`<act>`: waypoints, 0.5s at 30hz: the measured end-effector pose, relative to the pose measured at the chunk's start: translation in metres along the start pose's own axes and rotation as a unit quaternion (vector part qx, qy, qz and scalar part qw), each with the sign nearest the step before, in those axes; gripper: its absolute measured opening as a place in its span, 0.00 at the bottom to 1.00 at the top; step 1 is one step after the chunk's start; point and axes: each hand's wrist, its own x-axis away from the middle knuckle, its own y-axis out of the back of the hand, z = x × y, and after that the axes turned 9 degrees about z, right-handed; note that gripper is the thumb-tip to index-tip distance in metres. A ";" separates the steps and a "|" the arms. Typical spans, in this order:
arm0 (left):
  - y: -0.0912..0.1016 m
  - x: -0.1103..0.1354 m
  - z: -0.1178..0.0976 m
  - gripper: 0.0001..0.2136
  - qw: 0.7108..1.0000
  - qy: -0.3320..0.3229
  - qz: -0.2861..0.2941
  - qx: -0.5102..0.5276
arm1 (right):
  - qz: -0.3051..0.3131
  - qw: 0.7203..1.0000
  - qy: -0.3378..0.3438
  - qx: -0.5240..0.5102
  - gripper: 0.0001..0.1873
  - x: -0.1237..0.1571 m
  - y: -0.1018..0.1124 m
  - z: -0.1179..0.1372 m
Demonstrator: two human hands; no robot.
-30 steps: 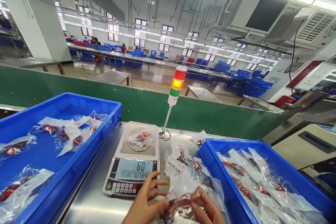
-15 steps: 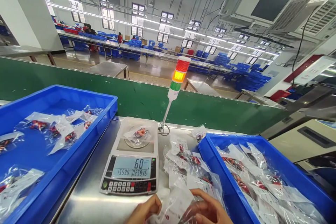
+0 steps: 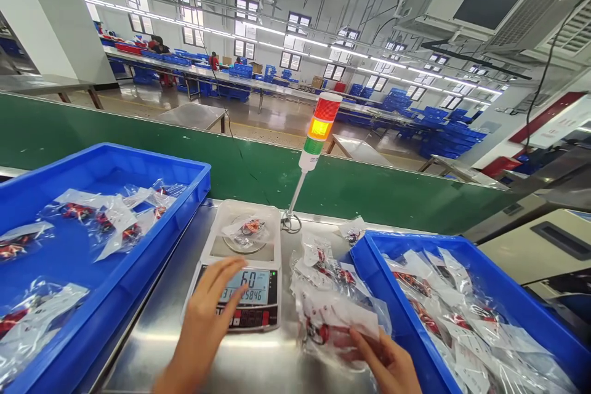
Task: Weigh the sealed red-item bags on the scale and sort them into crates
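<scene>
Room: a factory hall stretches far beyond the scale, with long work tables (image 3: 258,91), many stacks of blue crates (image 3: 443,129) and a few distant people (image 3: 213,61). An air conditioner (image 3: 521,18) hangs high up, to the right of the scale.
Green panel: one green panel (image 3: 194,166) runs along the far side of the steel table (image 3: 138,345), beyond the scale.
Trays: two blue trays, one left of the scale (image 3: 115,295) and one right of it (image 3: 390,308). The left tray holds at least five plastic bags (image 3: 115,221), spread out. The right tray holds many overlapping bags (image 3: 462,326), too packed to count.
Scale: one digital scale (image 3: 261,317) on the steel table, showing 60, its display partly covered.
Light tower: one (image 3: 319,129), just beyond the scale, its amber section lit.
Bags by the scale: one bag (image 3: 244,235) lies on the weighing pan. A heap of several bags (image 3: 327,301) lies just right of the scale, and one loose bag (image 3: 353,231) lies beyond the heap. Each holds a small red-and-black item, too small to identify.
Left hand (image 3: 203,314): open, fingers spread, over the scale's display, holding nothing.
Right hand (image 3: 385,360): fingers against the heap's near edge, right of the scale; whether it grips a bag, I cannot tell.
</scene>
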 end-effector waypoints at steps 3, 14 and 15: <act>0.011 -0.044 0.009 0.15 0.996 -0.069 -0.001 -0.054 | -0.039 0.999 0.019 -0.012 0.26 -0.007 0.006 0.011; 0.055 -0.115 -0.002 0.16 0.937 -0.008 -0.339 0.081 | 0.002 0.916 0.337 0.218 0.15 -0.100 -0.076 0.126; 0.063 -0.104 -0.004 0.16 0.922 -0.013 -0.381 0.070 | 0.028 0.895 0.360 0.262 0.16 -0.109 -0.088 0.129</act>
